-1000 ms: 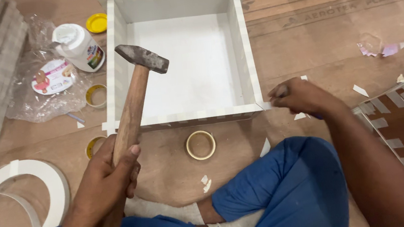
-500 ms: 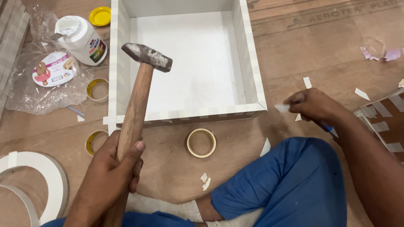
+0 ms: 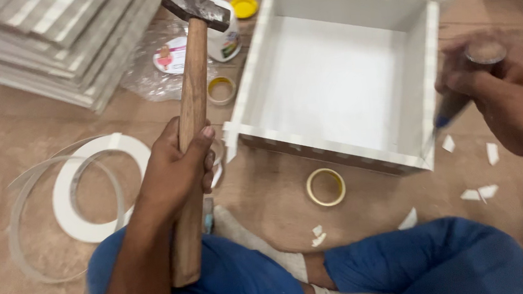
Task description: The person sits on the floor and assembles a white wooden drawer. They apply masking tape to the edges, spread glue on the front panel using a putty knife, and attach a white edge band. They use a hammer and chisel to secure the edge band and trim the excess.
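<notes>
**Hammer raised in the left hand, chisel set at the corner of the white box**

The hammer (image 3: 191, 118) stands almost upright in front of the person, its dark metal head at the top of the picture and the end of its wooden handle down by the blue trouser leg. The left hand (image 3: 172, 173) grips the handle at about its middle, fingers clenched around the wood, thumb pressed on the front.

The right hand (image 3: 509, 97) is at the right edge, blurred, its fingers closed around a chisel (image 3: 459, 95) with a round butt on top and a blue part lower. The tool slants down toward the near right corner of the white box (image 3: 337, 77), but I cannot tell if the tip touches the edge.

The box is open on top, with white walls, and it lies on the floor (image 3: 7, 125) between the two hands. A small tape ring (image 3: 325, 187) lies just in front of the box. Small white chips (image 3: 480, 192) are scattered near the right corner. To the left of the hammer lies a big white coil of edge strip (image 3: 92, 190). Behind it is a stack of grey boards (image 3: 63, 41). Near the hammer head stand a white glue bottle (image 3: 225, 38), a yellow cap (image 3: 244, 6) and a plastic bag (image 3: 157, 71).
</notes>
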